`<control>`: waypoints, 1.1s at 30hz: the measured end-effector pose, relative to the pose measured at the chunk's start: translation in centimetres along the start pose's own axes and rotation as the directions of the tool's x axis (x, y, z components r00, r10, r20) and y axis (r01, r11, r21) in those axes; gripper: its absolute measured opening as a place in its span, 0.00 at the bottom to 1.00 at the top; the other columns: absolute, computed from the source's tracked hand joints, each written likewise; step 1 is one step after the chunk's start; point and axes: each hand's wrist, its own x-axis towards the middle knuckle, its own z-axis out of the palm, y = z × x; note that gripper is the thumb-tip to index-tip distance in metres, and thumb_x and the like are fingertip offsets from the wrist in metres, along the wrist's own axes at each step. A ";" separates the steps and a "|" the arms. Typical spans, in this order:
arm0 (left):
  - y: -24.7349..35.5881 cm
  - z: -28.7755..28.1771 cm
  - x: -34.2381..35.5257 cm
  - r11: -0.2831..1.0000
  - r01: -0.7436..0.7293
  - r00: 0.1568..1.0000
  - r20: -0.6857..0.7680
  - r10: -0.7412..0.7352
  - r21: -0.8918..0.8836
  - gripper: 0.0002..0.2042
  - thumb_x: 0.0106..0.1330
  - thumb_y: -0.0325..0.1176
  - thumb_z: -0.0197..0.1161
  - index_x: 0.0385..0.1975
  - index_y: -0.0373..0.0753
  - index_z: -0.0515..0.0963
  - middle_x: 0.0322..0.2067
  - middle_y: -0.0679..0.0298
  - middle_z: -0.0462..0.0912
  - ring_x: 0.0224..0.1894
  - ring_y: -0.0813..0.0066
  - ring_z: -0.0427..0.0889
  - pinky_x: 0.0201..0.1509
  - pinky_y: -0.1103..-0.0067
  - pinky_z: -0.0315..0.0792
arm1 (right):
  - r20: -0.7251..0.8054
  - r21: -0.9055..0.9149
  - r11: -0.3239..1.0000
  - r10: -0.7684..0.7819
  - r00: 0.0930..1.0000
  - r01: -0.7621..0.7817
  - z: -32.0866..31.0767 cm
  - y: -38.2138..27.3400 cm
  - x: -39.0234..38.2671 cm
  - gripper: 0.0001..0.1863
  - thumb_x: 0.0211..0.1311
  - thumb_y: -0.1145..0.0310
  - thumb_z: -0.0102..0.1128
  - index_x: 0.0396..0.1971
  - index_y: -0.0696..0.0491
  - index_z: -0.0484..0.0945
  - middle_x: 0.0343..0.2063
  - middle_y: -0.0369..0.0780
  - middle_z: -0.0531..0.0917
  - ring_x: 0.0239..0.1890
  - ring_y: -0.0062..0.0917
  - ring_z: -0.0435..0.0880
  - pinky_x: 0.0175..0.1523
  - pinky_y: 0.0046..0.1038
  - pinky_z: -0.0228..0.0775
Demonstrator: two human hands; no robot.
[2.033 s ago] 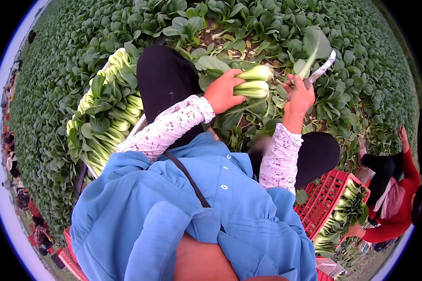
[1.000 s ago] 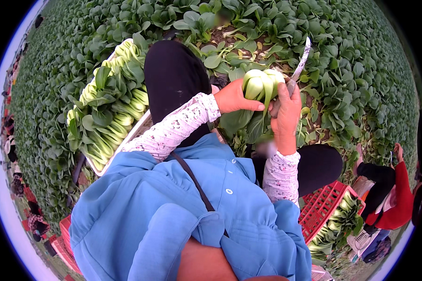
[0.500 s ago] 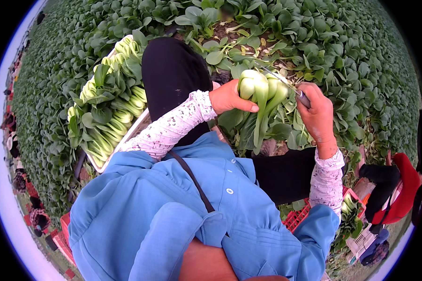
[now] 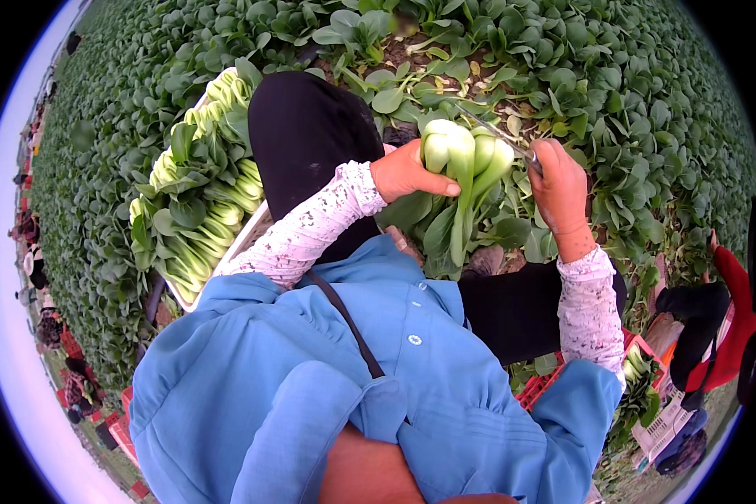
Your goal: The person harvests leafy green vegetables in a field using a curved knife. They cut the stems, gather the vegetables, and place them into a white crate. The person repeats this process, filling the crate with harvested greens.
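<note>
Pale stem bases up, a pair of bok choy heads [image 4: 464, 172] hangs in my left hand [image 4: 405, 174], whose fingers are wrapped round their left side with the thumb across the front. The dark green leaves droop toward the ground between my knees. My right hand [image 4: 558, 186] is closed round the handle of a knife [image 4: 497, 131]. Its thin blade points up and left, just beyond the white bases; whether it touches them I cannot tell. By my left knee, a white crate [image 4: 248, 233] holds rows of bok choy [image 4: 221, 220] with their bases outward.
Leafy bok choy plants [image 4: 647, 109] grow densely ahead and to both sides. Cut leaves and bare soil [image 4: 403, 55] show just ahead. A red crate [image 4: 539, 388] stands by my right elbow, with more bok choy [image 4: 637, 370] nearby. Another person in red [image 4: 735, 302] bends at the far right.
The knife blade has moved from across the right-hand base to just beyond the bases. My right hand has shifted slightly up, and the held bok choy slightly left.
</note>
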 end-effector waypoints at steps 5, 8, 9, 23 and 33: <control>0.4 -0.4 0.3 0.999 -0.034 0.999 -0.033 0.034 0.021 0.27 0.53 0.24 0.69 0.54 0.39 0.70 0.48 0.67 0.77 0.52 0.76 0.73 0.60 0.76 0.64 | -0.027 -0.054 0.998 0.019 0.999 -0.020 0.8 0.0 0.6 0.15 0.47 0.75 0.60 0.36 0.48 0.71 0.28 0.37 0.76 0.28 0.36 0.78 0.30 0.34 0.70; 0.2 0.0 0.0 0.995 -0.048 0.999 -0.003 0.048 0.092 0.26 0.51 0.25 0.71 0.52 0.39 0.72 0.46 0.68 0.78 0.51 0.78 0.73 0.59 0.77 0.65 | 0.125 -0.131 0.990 0.062 0.990 -0.046 1.0 1.1 -0.1 0.12 0.49 0.73 0.59 0.35 0.48 0.70 0.27 0.40 0.76 0.28 0.38 0.78 0.30 0.35 0.70; 0.2 0.4 -0.3 0.995 -0.063 0.998 -0.011 0.064 0.075 0.25 0.51 0.25 0.71 0.51 0.38 0.72 0.46 0.69 0.78 0.51 0.78 0.73 0.59 0.77 0.65 | 0.214 -0.187 0.981 0.089 0.973 -0.049 1.3 2.6 -0.8 0.11 0.49 0.73 0.59 0.34 0.48 0.71 0.27 0.40 0.76 0.28 0.39 0.78 0.30 0.36 0.70; -1.3 0.7 1.4 0.962 -0.225 0.961 -0.129 0.246 0.156 0.25 0.49 0.31 0.73 0.48 0.36 0.73 0.44 0.64 0.80 0.47 0.77 0.75 0.55 0.77 0.68 | 0.426 0.881 -0.066 0.541 0.725 -0.468 1.7 -3.2 2.8 0.10 0.64 0.72 0.53 0.45 0.56 0.71 0.34 0.33 0.78 0.26 0.11 0.71 0.27 0.13 0.60; 1.5 2.4 -3.7 0.877 -0.396 0.893 -0.338 0.298 -0.271 0.22 0.54 0.21 0.64 0.51 0.35 0.73 0.46 0.62 0.80 0.50 0.72 0.76 0.58 0.75 0.68 | 0.523 0.848 -0.090 0.300 0.798 -0.522 5.5 -0.7 5.5 0.12 0.66 0.71 0.51 0.47 0.57 0.69 0.33 0.36 0.78 0.27 0.14 0.73 0.24 0.14 0.62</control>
